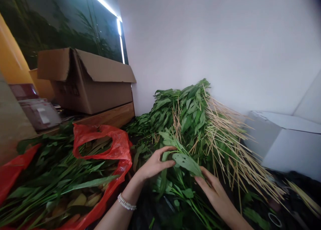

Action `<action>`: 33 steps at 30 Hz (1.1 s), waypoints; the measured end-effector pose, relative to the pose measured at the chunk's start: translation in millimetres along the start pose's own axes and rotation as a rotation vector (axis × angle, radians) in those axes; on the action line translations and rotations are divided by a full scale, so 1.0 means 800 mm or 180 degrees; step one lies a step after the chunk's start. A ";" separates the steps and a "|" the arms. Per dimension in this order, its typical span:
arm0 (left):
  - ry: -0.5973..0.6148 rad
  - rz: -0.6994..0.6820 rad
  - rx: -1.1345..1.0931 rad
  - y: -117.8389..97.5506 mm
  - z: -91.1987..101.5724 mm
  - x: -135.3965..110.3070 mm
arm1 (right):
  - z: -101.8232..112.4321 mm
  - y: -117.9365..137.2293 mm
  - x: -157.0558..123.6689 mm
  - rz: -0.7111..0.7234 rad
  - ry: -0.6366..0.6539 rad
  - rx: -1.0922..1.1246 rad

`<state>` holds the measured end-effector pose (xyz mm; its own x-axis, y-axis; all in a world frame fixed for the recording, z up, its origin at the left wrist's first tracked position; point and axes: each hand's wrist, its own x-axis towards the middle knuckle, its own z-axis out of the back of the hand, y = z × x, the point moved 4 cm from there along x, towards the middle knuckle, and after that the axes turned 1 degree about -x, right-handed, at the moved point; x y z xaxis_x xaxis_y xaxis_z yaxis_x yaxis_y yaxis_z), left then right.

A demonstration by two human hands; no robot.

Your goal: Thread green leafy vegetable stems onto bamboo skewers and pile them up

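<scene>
My left hand [155, 162], with a white beaded bracelet [126, 202] on the wrist, is closed around a leafy green stem [173, 141]. Its thumb lies by a broad leaf [187, 163] that has several small dark holes. At the other end of that leaf is my right hand [212, 186], its fingers and thumb closed on the leaf's edge. Beneath both hands lie more loose green stems [190, 203]. Just behind them rises a large heap of leafy greens [192, 106], with bundled pale stalks [225, 139] fanning out to the right.
At the left, a red plastic bag [117, 146] lies open, with leafy stems and yellowed leaves in it. An open cardboard box [100, 89] stands on a wooden ledge [120, 118] behind. To the right is a white box [288, 139] against the white wall [213, 39].
</scene>
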<state>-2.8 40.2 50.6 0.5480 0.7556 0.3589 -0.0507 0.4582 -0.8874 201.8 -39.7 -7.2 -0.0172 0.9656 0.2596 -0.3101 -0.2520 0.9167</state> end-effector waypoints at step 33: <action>-0.0478 -0.1318 0.2282 0.003 -0.046 -0.015 | 0.001 -0.012 0.000 0.0573 -0.0769 -0.1212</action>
<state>21.1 15.5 33.5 0.5248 0.4918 0.6947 -0.4160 0.8603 -0.2948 205.7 -37.2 -15.3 0.1046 0.8548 0.5082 -0.6491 -0.3285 0.6862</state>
